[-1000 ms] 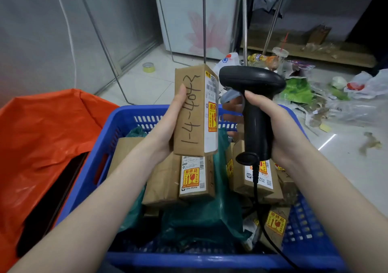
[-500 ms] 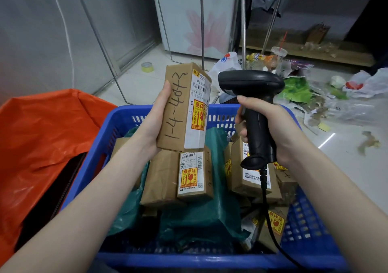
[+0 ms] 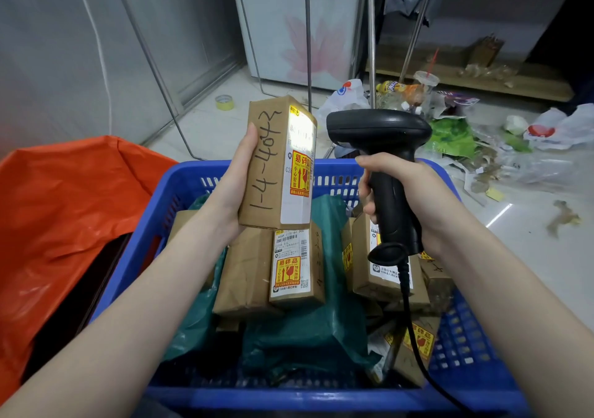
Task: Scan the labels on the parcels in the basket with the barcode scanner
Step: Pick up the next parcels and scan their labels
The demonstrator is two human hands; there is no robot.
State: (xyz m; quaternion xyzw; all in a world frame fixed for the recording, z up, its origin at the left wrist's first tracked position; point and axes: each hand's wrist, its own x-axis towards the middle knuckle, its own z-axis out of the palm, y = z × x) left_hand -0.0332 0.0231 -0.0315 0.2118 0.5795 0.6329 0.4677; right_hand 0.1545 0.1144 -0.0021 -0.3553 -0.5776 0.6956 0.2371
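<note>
Pale floor tiles (image 3: pixel 283 102) stretch away toward a littered corner, where plastic bags (image 3: pixel 559 126) and green scraps (image 3: pixel 451 137) lie beside a low wooden shelf (image 3: pixel 475 78); a roll of yellow tape (image 3: pixel 224 101) sits alone on the floor. Nearer, a blue plastic basket (image 3: pixel 475 350) holds a heap of brown cardboard parcels (image 3: pixel 270 273) and dark green mailer bags (image 3: pixel 308 330), with an orange plastic bag (image 3: pixel 64 211) just beside it on the left. Above the basket the left hand (image 3: pixel 233 189) grips an upright cardboard parcel (image 3: pixel 268 166), thumb along its near edge, handwritten numbers on one face and a white label (image 3: pixel 300 160) on the face turned toward the scanner. The label's upper part glows bright. The right hand (image 3: pixel 414 192) is closed around the handle of a black barcode scanner (image 3: pixel 382 147), whose head is near the label and points at it. Its black cable (image 3: pixel 414 347) trails down across the basket.
</note>
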